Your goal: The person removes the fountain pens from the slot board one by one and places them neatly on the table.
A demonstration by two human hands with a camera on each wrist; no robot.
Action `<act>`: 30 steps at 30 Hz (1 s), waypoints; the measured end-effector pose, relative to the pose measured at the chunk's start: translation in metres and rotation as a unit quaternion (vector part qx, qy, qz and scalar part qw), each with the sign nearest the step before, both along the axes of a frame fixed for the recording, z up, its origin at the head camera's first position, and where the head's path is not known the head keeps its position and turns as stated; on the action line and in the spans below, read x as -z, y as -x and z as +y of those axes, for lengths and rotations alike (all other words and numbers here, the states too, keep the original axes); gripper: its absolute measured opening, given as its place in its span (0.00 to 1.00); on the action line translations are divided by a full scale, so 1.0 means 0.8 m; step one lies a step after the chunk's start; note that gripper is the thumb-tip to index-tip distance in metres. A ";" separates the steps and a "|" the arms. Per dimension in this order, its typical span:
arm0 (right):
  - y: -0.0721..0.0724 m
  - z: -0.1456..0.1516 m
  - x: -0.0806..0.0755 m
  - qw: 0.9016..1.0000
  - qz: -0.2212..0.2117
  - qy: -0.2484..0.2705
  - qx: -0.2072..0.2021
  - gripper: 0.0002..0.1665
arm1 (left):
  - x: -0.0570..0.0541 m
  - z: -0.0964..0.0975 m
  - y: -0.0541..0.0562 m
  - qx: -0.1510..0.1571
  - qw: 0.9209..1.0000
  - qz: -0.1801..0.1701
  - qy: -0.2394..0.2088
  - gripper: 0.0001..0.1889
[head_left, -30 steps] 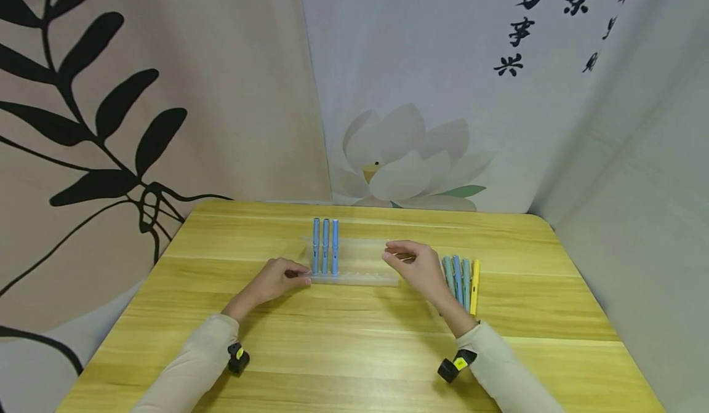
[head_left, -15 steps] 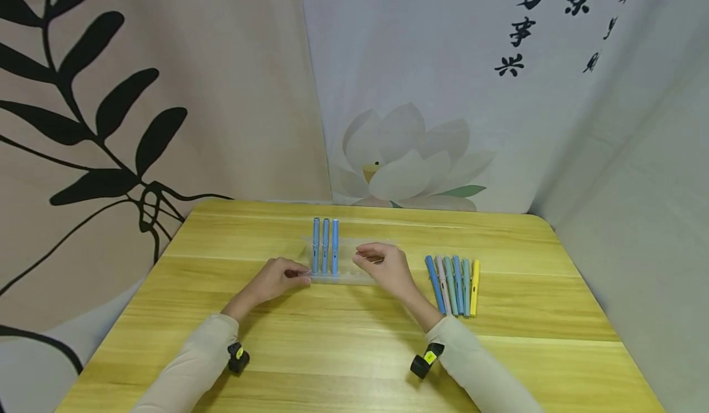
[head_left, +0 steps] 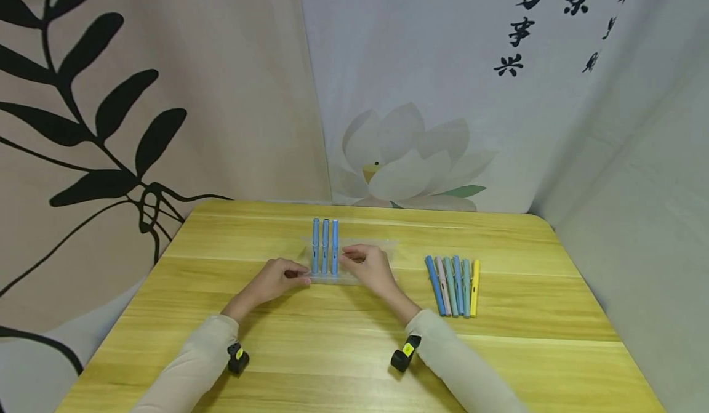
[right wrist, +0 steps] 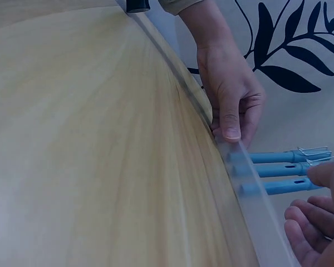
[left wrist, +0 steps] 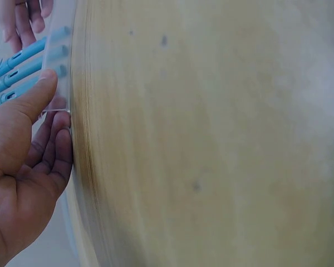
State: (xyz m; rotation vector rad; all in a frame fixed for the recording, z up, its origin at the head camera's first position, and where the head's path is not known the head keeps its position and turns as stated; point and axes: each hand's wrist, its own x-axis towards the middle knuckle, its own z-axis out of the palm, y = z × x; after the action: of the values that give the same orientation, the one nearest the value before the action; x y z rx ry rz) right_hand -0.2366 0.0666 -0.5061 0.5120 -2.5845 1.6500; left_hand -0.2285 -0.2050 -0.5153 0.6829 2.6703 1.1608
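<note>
Three blue pens [head_left: 325,247] stand upright side by side at the left end of a clear plastic pen rack [head_left: 354,279]. My left hand [head_left: 277,279] grips the rack's left end. In the left wrist view its thumb lies on the rack's front [left wrist: 59,94], with the other fingers curled by the end. My right hand [head_left: 370,268] is just right of the rightmost standing pen, fingers loosely bent. In the right wrist view its thumb [right wrist: 325,173] reaches that pen [right wrist: 284,187]; whether they touch I cannot tell. Nothing shows between its fingers.
Several pens lie side by side on the wooden table [head_left: 532,339] to the right: a blue pen [head_left: 435,285], a pinkish one [head_left: 443,285], green and blue ones, and a yellow pen [head_left: 474,288]. A printed curtain [head_left: 421,93] hangs behind the table's far edge.
My right hand has moved left along the rack, from its right end to beside the standing pens, uncovering the lying pens. The left hand and the rack have stayed put.
</note>
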 end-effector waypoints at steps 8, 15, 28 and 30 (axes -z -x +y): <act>0.007 -0.017 0.003 1.000 -0.005 0.001 0.013 0.19 | 0.000 -0.001 0.001 0.008 1.000 0.004 -0.003 0.18; 0.012 -0.026 0.005 1.000 -0.006 0.001 0.020 0.18 | 0.000 -0.001 0.001 0.010 1.000 0.004 -0.001 0.19; 0.014 -0.031 0.006 1.000 0.003 -0.004 0.023 0.12 | 0.001 -0.001 0.002 0.009 1.000 0.006 0.002 0.18; 0.013 -0.031 0.006 1.000 0.003 -0.003 0.022 0.12 | 0.001 -0.001 0.002 0.008 1.000 0.004 0.002 0.18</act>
State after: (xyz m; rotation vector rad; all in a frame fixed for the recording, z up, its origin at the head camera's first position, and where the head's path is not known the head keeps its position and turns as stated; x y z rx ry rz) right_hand -0.2472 0.0417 -0.5109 0.4567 -2.5783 1.6263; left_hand -0.2297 -0.2060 -0.5159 0.7090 2.6686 1.1512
